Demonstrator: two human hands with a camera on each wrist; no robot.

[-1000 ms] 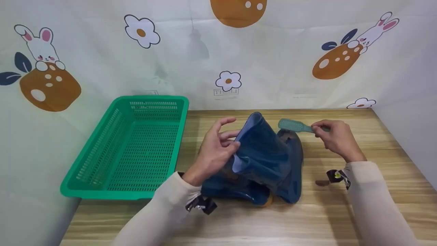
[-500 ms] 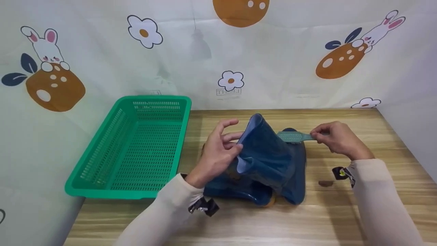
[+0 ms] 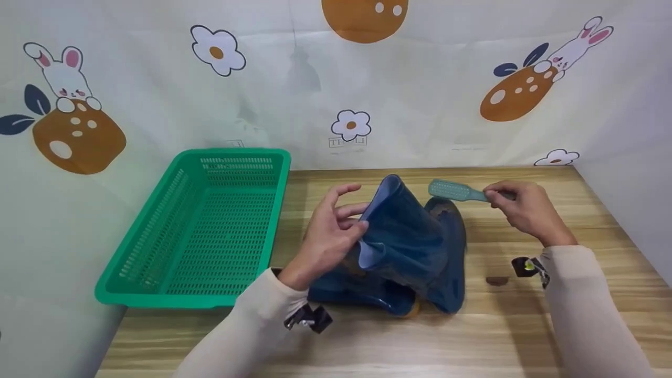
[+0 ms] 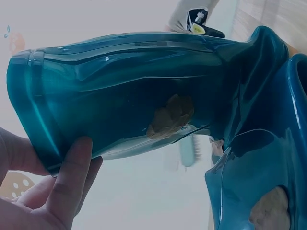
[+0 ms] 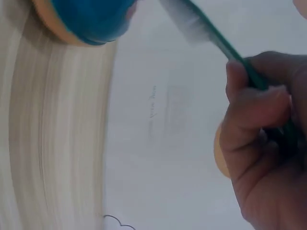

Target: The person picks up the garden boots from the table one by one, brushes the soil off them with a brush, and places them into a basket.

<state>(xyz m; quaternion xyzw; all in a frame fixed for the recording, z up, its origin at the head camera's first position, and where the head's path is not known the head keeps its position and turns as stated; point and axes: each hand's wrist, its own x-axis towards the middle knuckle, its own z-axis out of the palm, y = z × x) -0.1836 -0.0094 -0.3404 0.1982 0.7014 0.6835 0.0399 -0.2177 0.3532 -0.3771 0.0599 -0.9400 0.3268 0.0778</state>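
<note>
In the head view, a blue rubber boot stands tilted, its toe toward the right. My left hand pinches the rim of its shaft between thumb and fingers. A second blue boot lies beside and partly beneath it. The left wrist view shows a brown mud patch on the held shaft and another patch on the other boot. My right hand grips the handle of a green brush. Its pale bristles show in the right wrist view, just above and apart from the boot's toe.
A green slotted plastic basket stands on the left of the wooden table. A small brown piece lies near my right wrist. Patterned sheeting closes off the back and sides.
The brush went down onto the muddy part of the boot near its toe, then rose off it again. My left hand keeps its hold on the rim.
</note>
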